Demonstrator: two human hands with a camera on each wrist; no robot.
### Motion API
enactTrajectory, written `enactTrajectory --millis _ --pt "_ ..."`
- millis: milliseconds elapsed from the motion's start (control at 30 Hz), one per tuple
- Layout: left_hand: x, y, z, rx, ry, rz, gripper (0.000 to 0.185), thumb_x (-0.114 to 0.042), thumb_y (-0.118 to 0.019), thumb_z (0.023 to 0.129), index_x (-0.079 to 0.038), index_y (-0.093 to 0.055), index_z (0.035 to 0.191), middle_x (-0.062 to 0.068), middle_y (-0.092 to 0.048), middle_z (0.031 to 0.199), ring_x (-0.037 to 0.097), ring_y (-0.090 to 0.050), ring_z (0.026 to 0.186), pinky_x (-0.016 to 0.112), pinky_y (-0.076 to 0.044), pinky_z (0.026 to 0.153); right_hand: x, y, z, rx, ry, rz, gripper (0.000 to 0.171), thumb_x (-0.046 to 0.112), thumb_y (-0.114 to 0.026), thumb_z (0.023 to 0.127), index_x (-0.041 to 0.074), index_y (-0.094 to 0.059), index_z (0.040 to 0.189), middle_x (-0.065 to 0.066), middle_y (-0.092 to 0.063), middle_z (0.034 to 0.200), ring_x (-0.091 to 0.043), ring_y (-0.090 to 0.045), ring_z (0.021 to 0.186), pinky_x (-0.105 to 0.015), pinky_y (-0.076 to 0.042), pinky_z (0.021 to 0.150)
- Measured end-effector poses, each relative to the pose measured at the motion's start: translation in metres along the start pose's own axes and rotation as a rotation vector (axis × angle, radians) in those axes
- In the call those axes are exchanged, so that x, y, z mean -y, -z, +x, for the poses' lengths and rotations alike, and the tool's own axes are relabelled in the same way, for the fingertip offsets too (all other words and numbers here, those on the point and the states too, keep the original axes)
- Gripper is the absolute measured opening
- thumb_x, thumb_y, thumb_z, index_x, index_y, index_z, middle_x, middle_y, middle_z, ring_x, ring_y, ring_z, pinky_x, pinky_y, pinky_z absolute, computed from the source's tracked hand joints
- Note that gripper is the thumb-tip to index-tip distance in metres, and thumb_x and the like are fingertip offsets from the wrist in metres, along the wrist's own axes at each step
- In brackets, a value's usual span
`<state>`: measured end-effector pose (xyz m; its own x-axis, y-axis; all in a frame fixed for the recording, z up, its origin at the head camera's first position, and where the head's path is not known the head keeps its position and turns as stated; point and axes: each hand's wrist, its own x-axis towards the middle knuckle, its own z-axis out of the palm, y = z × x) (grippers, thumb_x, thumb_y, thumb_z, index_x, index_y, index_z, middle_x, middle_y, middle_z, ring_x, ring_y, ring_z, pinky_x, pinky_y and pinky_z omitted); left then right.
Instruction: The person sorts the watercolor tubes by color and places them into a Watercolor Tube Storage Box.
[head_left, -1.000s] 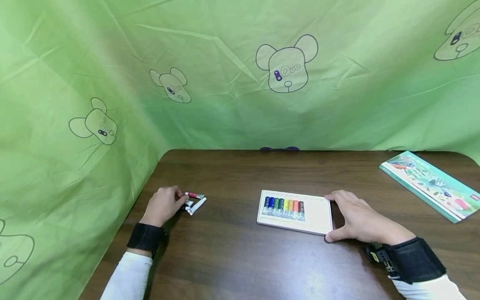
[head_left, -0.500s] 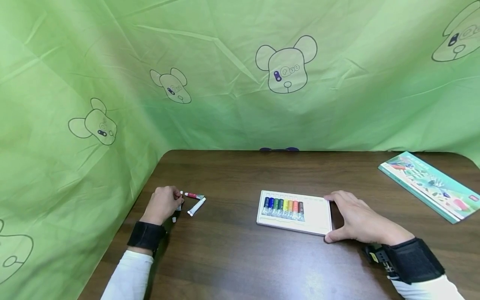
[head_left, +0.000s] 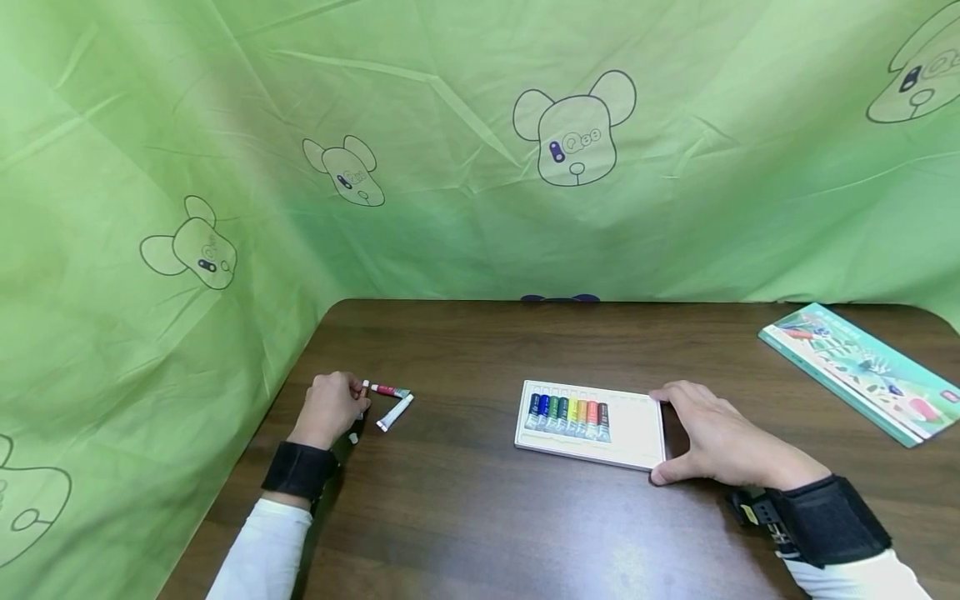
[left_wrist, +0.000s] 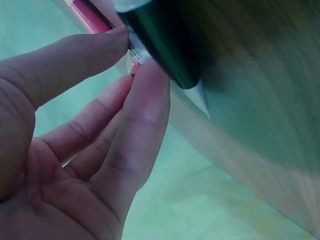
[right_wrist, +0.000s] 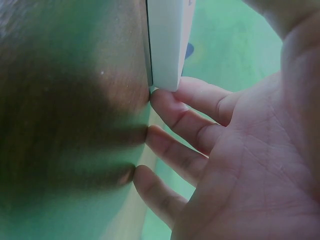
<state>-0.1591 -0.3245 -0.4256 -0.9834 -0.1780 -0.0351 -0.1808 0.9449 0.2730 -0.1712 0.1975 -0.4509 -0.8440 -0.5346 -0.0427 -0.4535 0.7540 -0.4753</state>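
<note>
Bright green cloth backdrop (head_left: 465, 192) with outlined bear heads, dark brown woodgrain table (head_left: 480, 517), white tray (head_left: 637, 429) of rainbow-coloured paint tubes (head_left: 567, 414), teal illustrated box lid (head_left: 862, 371).

A makeshift recording booth: green bear-print cloth (head_left: 480, 167) walls a brown wooden table (head_left: 480, 517).

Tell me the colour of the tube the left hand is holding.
Dark green tube, best shown in the left wrist view.
</note>
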Motion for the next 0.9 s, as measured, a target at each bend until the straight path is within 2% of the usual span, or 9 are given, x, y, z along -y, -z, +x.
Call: enactTrajectory --millis 333,533,700,900 --pt "0.001 -0.003 -0.001 -0.009 0.001 -0.020 0.010 -0.002 -0.079 0.086 0.003 -0.073 0.093 0.012 -0.073 0.083 0.025 -0.067 0.073 0.042 -0.057 0.069 0.001 -0.001 0.000 0.001 0.000 0.000 0.108 0.058 -0.096 0.062 -0.003 -0.053 0.140 -0.025 -0.058 0.139 -0.045 -0.053 0.130 -0.068 -0.044 0.100" --pt "-0.003 0.000 -0.001 -0.122 -0.034 -0.075 0.010 -0.002 -0.075 0.084 0.001 -0.074 0.093 0.013 -0.075 0.084 0.029 -0.072 0.076 0.050 -0.058 0.073 0.001 -0.001 0.001 0.003 0.004 -0.005 0.109 0.059 -0.096 0.062 -0.003 -0.052 0.140 -0.025 -0.057 0.139 -0.045 -0.052 0.130 -0.068 -0.044 0.101" --pt "-0.027 0.000 0.001 -0.176 -0.102 -0.130 0.012 -0.002 -0.073 0.085 0.001 -0.075 0.097 0.013 -0.078 0.088 0.029 -0.075 0.080 0.050 -0.059 0.077 0.000 0.001 0.000 0.002 0.001 -0.006 0.109 0.059 -0.095 0.062 -0.003 -0.052 0.141 -0.026 -0.057 0.140 -0.046 -0.052 0.131 -0.068 -0.043 0.102" --pt "-0.078 -0.009 0.001 -0.165 -0.216 -0.190 0.014 0.002 -0.074 0.083 0.000 -0.077 0.097 0.011 -0.079 0.089 0.025 -0.076 0.080 0.043 -0.062 0.076 0.000 0.000 0.000 0.003 0.002 0.000 0.109 0.058 -0.095 0.063 -0.003 -0.052 0.141 -0.026 -0.056 0.141 -0.046 -0.051 0.131 -0.069 -0.043 0.102"
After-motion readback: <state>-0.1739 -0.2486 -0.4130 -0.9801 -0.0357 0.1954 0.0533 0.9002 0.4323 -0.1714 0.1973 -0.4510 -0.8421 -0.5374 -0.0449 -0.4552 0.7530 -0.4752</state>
